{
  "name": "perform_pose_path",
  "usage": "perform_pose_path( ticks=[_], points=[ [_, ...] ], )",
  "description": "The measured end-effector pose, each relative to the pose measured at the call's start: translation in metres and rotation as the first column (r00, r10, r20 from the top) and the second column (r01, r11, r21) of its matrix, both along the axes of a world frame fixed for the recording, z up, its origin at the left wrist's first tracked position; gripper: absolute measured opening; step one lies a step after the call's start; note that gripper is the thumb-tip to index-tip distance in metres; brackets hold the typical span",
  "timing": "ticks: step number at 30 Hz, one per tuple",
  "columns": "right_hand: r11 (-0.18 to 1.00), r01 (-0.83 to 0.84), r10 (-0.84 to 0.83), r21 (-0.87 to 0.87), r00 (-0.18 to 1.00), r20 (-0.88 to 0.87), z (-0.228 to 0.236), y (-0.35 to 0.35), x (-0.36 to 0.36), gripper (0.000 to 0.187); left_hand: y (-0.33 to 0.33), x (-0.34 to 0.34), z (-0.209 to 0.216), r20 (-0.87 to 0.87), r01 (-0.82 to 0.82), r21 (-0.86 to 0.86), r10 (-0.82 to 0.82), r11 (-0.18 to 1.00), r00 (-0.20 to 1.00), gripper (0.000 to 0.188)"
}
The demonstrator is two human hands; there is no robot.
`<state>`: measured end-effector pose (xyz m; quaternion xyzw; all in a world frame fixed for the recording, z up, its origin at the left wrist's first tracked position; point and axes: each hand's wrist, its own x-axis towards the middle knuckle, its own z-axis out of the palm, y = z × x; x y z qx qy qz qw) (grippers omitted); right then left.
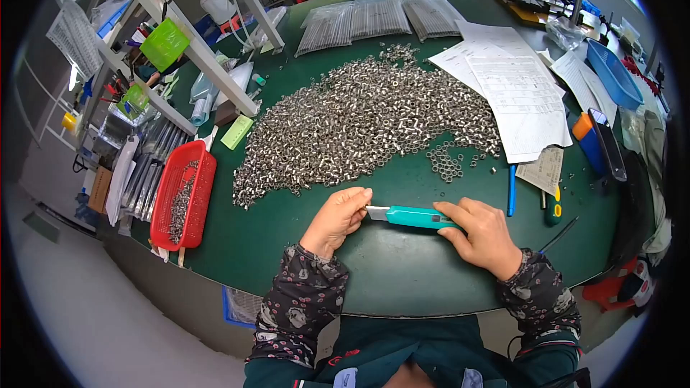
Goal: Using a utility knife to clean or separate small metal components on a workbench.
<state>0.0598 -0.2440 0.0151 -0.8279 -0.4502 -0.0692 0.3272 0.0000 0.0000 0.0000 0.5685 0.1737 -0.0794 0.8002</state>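
My right hand [483, 233] is wrapped round the teal handle of a utility knife [415, 216], held level over the near part of the green table. Its blade [377, 212] points left and meets the fingertips of my left hand [336, 217]. Thumb and forefinger there are pinched together at the blade's end. Whatever sits between them is too small and covered to make out. Just beyond both hands spreads a wide heap of small silvery metal rings [359, 126]. A flat cluster of loose rings [445, 165] lies at its right edge.
Left of the heap stands a red plastic basket [205, 187] holding more metal pieces. Paper sheets [521, 100], a blue pen [512, 190] and a yellow-green screwdriver [553, 210] lie right. Bagged rods [377, 18] line the back. A white shelf post [208, 75] rises left.
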Motion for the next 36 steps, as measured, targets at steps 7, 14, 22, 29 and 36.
perform_pose_path(
  ticks=[7,14,22,29,36],
  points=[
    [0.999,-0.036,0.037,-0.009,0.996,0.079,0.002,0.002,0.001,0.033,0.007,-0.005,0.006,-0.079,0.103,0.071,-0.098,0.992,0.992,0.027],
    [0.998,-0.063,0.068,-0.03,0.967,0.246,0.012,0.001,0.008,0.037,0.006,-0.003,0.008,-0.13,0.175,0.078,-0.164,0.982,0.978,0.027],
    [0.998,-0.02,0.049,-0.061,0.857,0.513,0.021,0.001,0.007,0.04,0.006,-0.004,0.007,-0.07,0.156,-0.005,-0.156,0.988,0.985,0.026],
    [0.982,0.098,-0.142,0.16,0.946,0.291,0.007,-0.001,0.008,0.039,0.005,0.001,-0.003,0.208,-0.026,-0.243,0.078,0.97,0.975,0.019],
    [0.976,0.219,-0.183,-0.016,0.85,0.494,0.003,-0.001,0.014,0.027,0.009,0.002,-0.006,0.294,-0.109,-0.327,0.211,0.939,0.932,0.008]
  ],
)
